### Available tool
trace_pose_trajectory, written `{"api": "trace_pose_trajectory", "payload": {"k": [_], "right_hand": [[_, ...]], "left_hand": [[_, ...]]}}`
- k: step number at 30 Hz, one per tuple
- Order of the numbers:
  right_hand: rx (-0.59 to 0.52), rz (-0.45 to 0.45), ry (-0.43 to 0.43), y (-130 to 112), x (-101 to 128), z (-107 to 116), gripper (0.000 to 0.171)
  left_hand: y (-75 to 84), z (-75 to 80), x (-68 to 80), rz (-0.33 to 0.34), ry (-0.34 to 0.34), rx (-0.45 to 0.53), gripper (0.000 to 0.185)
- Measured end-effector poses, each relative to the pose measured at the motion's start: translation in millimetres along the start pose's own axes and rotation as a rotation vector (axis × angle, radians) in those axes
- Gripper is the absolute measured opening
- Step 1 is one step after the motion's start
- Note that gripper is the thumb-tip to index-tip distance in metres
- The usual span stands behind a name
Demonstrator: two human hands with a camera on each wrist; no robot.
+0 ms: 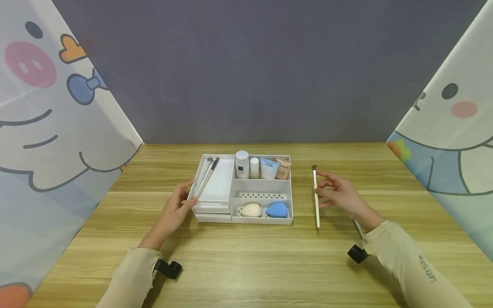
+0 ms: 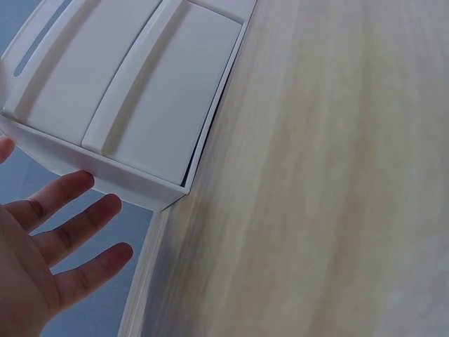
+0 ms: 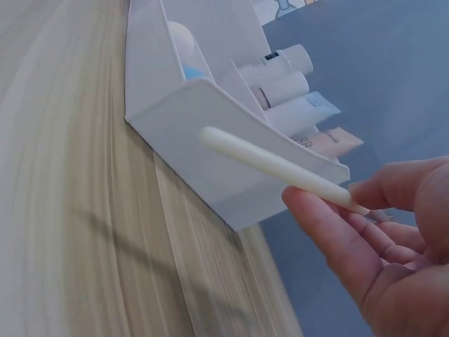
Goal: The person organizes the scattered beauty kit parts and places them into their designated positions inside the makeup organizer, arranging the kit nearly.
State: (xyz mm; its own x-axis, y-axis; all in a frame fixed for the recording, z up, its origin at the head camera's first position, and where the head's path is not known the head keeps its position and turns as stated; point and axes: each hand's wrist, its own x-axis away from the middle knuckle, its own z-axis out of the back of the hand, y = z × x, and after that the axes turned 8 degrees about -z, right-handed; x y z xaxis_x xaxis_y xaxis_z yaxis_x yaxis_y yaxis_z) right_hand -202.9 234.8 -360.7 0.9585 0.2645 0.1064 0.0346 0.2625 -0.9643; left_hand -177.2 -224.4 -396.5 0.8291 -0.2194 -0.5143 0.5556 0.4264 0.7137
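In the head view my right hand [image 1: 339, 194] pinches a makeup brush [image 1: 317, 205] with a pale handle, held upright in the picture with its dark bristles at the far end. The right wrist view shows the brush handle [image 3: 273, 165] between thumb and fingers, beside the white organizer box. My left hand [image 1: 175, 211] is at the left side of the organizer [image 1: 262, 185], its fingers [image 2: 77, 228] fairly straight and touching or close to the wall. Several makeup brushes [image 1: 206, 177] lie slanted in the left tray, their handle ends by my left thumb.
The organizer's back compartment holds a white bottle [image 1: 242, 164], a small bottle [image 1: 254, 168], a blue-white tube [image 1: 269, 168] and a beige tube [image 1: 283, 169]. In front sit a cream sponge [image 1: 251, 210] and a blue sponge [image 1: 277, 210]. Another thin stick [image 1: 358, 229] lies partly under my right wrist.
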Motion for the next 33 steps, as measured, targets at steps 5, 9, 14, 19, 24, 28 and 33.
{"api": "trace_pose_trajectory", "payload": {"k": [5,9,14,19,24,28,33], "right_hand": [[-0.017,0.010,-0.015,-1.7,-1.7,-6.8,0.063],[-0.025,0.016,-0.024,-5.0,-2.8,-12.9,0.063],[-0.038,0.022,-0.023,-10.2,-4.2,-21.5,0.063],[-0.047,0.037,-0.020,-13.6,-7.0,-30.2,0.063],[-0.053,0.053,-0.024,-17.9,-11.3,-38.0,0.063],[-0.060,0.036,-0.050,-22.2,-14.9,-43.7,0.063],[-0.072,0.034,-0.082,-28.3,-19.1,-52.6,0.064]], "left_hand": [[0.5,0.3,0.7,-0.001,-0.001,0.005,0.049],[-0.2,0.0,1.6,-0.001,-0.001,0.009,0.048],[-1.4,-0.5,2.1,0.000,0.000,0.004,0.046],[-0.9,-0.4,1.6,0.006,-0.005,-0.003,0.046],[1.0,0.2,0.8,0.016,-0.005,0.003,0.047],[0.3,0.4,0.2,0.011,-0.002,0.000,0.049],[0.1,0.4,-0.3,0.015,-0.008,-0.006,0.048]]}}
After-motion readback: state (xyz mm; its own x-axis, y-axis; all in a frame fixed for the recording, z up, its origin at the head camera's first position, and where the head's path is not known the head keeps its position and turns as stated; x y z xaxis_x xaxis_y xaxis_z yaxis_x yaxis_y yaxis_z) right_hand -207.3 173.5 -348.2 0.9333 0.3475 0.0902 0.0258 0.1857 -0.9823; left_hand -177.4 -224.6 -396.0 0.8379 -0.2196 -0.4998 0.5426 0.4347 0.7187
